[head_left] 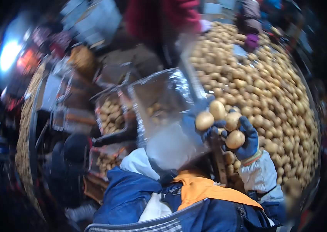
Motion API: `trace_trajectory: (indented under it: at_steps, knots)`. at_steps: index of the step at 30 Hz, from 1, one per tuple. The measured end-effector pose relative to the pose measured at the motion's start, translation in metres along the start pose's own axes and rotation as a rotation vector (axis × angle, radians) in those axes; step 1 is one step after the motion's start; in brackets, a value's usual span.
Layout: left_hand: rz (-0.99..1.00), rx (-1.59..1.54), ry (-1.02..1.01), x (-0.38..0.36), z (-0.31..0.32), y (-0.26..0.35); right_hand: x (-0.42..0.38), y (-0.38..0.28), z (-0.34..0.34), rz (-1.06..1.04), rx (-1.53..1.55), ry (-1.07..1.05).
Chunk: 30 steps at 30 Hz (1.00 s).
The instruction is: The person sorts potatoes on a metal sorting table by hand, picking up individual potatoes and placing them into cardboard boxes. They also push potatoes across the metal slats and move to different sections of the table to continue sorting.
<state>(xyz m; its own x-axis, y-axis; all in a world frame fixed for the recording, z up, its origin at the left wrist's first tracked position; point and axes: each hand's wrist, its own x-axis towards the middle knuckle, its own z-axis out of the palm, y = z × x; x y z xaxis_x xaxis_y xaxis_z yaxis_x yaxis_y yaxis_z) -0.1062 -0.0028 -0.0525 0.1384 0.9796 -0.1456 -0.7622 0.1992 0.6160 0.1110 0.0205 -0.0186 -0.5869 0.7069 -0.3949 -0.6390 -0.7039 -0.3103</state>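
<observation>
Both my hands wear blue gloves and are close together at the near edge of a big heap of potatoes [264, 100]. In my right hand [250, 136] are a pale potato [235, 139] and another potato [233, 121], with the fingers curled round them. My left hand [192, 119], partly blurred and hidden, is closed around two potatoes, a rounder potato [204, 120] and a taller potato [217, 110]. Just left of my hands stands a box lined with clear plastic [137, 110], with some potatoes [156, 110] at its bottom.
Further left is a crate of potatoes [111, 116], with another lined box of potatoes [109, 160] nearer me. A person in a red top [163, 19] stands across from me. Another person in dark clothes [68, 162] is at the left. White boxes [97, 23] are stacked behind.
</observation>
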Motion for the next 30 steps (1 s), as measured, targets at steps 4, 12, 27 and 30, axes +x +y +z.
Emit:
trace_trajectory:
  at_steps: [4,12,27,30]
  knots:
    - [-0.204,-0.476,0.215,-0.094,-0.06,0.042,0.026,0.051,-0.003,0.168,-0.268,0.003]
    - [0.402,-0.124,0.697,-0.177,-0.146,0.164,0.16,0.161,0.113,0.543,-0.522,-0.333]
    - [0.234,0.589,0.742,-0.135,-0.09,0.07,0.029,0.033,0.001,-0.755,-1.583,0.202]
    - [0.332,0.827,0.479,-0.094,-0.047,0.044,-0.024,-0.05,-0.049,-0.885,-2.421,0.721]
